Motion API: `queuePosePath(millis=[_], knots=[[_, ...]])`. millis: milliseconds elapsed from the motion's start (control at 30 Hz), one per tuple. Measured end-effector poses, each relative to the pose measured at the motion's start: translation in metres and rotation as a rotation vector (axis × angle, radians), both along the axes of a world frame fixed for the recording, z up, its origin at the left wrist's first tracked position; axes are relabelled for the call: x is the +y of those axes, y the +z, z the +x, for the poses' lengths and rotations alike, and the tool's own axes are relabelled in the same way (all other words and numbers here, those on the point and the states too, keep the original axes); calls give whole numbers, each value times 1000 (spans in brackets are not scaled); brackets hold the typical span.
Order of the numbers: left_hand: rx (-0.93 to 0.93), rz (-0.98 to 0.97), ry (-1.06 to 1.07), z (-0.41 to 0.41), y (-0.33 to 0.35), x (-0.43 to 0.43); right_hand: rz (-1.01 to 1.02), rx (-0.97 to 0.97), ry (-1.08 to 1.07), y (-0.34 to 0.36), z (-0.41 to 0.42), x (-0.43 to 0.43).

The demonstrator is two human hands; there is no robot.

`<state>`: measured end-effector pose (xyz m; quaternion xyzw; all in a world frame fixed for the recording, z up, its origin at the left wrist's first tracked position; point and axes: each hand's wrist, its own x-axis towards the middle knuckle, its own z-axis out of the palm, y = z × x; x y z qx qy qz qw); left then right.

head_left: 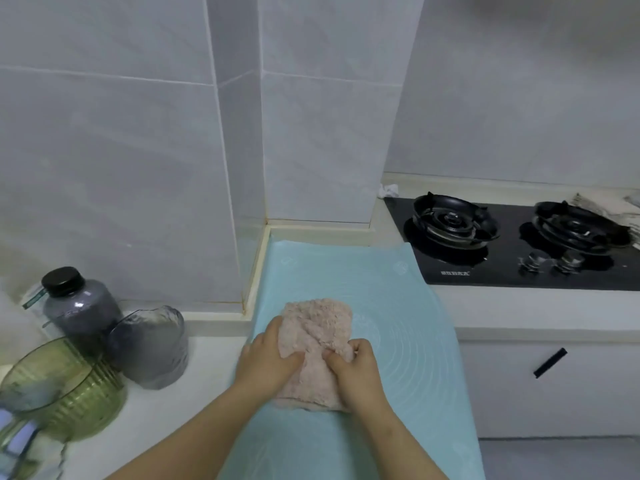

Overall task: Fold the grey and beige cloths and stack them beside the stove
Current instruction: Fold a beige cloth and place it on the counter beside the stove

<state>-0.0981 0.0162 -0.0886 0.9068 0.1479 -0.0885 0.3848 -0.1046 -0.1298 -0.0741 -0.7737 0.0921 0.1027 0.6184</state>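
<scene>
Folding of the first cloth, in progress. The beige cloth (317, 327) lies on a teal mat (398, 306) spread over the surface (194, 393), directly under and just beyond both grips. It appears already doubled at least once: its outline is a compact, roughly rectangular pad, thick at the near end, with a diagonal crease running across the top from the far left toward the right grip (356, 367). The pile is deep and fluffy, pinkish beige, and the edges are soft and uneven, not yet squared.

The left grip (272, 362) holds the cloth's left edge, thumb laid on top and pointing inward. The right grip is curled, its fingers bunching a fold of the cloth near the middle of the right side. The two thumbs nearly meet over the cloth's centre.

Judged from this arrangement, the beige cloth is partly folded and not yet smoothed or set in its final place. No grey cloth can be identified with certainty. A crumpled pale cloth (602, 207) lies far to the right of the right grip, beyond the farther burner, but its colour is not clear enough to name it. No stack exists yet.

The stove (512, 271) stands to the right of and beyond the right grip, touching the mat's far right corner. To the left of the left grip stand a grey jar (81, 313), a clear cup (152, 348) and a green bowl (69, 393).
</scene>
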Motion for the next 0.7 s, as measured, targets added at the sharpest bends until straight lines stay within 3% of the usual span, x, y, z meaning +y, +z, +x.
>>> queuePosePath(millis=[100, 200, 300, 433, 700], knots=[[95, -519, 148, 2, 18, -10, 278, 110, -102, 15, -7, -17], [228, -859, 126, 5, 28, -26, 532, 157, -180, 34, -15, -45], [294, -1080, 40, 13, 37, -59, 639, 158, -234, 43, -17, -88], [211, -1043, -63, 31, 50, -133, 686, 161, -313, 42, -8, -161], [202, -911, -177, 78, 56, -332, 461, 143, -384, 44, 19, -351]])
